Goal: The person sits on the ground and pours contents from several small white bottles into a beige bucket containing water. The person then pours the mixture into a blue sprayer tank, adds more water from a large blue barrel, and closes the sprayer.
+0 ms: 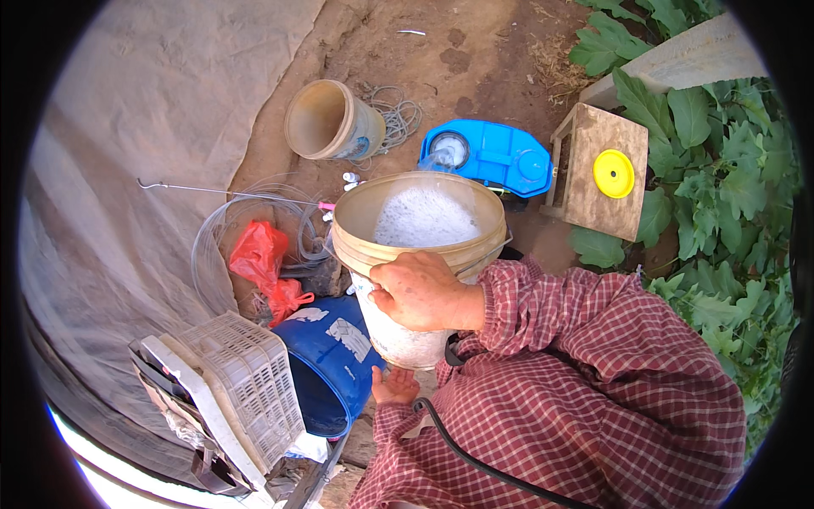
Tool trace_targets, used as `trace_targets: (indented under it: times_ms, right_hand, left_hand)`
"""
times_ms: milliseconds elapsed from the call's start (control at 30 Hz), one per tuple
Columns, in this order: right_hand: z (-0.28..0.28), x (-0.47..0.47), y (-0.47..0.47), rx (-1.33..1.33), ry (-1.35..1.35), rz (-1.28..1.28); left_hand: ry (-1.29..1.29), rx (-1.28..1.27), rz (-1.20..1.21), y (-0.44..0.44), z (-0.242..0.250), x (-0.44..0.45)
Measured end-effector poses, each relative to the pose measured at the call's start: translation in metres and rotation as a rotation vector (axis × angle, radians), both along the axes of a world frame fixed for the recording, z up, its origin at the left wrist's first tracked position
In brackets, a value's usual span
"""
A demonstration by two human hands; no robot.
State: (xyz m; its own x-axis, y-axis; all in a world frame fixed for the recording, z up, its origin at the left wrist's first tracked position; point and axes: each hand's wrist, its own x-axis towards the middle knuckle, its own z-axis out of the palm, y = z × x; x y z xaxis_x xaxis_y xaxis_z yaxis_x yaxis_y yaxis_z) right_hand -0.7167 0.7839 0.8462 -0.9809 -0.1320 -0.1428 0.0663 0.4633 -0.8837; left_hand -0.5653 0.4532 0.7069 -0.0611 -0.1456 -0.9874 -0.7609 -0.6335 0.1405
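Note:
My right hand (416, 292) grips the near rim of a cream plastic bucket (407, 337), which tilts away from me and holds foamy liquid (426, 216). Clear liquid runs over its far rim into the round opening (449, 150) of a blue plastic tank (499, 153). Low at the bucket's base is my left hand (397, 385), palm up, thumb apart; whether it bears the bucket cannot be seen. Behind and to the left, an empty cream bucket (365, 130) lies on its side.
A wooden stool (588, 133) carries a yellow disc (613, 174). Leafy plants (718, 191) grow at right. On the left are a spray wand (235, 192), coiled clear tubing (210, 254), a red plastic bag (259, 251), a blue drum (324, 362), a white crate (254, 382) and sheeting (146, 127).

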Motion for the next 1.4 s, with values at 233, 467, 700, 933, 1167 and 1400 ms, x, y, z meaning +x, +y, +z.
trace_targets:
  times_ms: [233,467,700,933,1167,1400]
  right_hand:
    - [0.001,-0.001,0.0,-0.03,0.027,0.002]
    - [0.002,0.0,-0.003,-0.042,0.02,0.009]
    - [0.007,-0.001,-0.003,-0.037,-0.007,0.021]
    - [0.012,0.0,-0.001,-0.059,-0.004,0.037]
    - [0.01,0.002,-0.004,-0.074,0.031,0.021]
    - [0.01,0.003,-0.005,-0.071,0.046,-0.002]
  left_hand:
    - [0.016,0.008,-0.023,0.0,0.006,-0.003]
    - [-0.006,-0.04,-0.067,-0.001,0.021,-0.008]
    - [0.018,-0.021,-0.024,-0.003,0.029,-0.013]
    - [0.013,-0.026,-0.029,0.001,0.041,-0.018]
    - [0.039,-0.018,-0.061,-0.001,0.047,-0.015]
    - [0.055,0.003,-0.044,-0.013,0.048,-0.011]
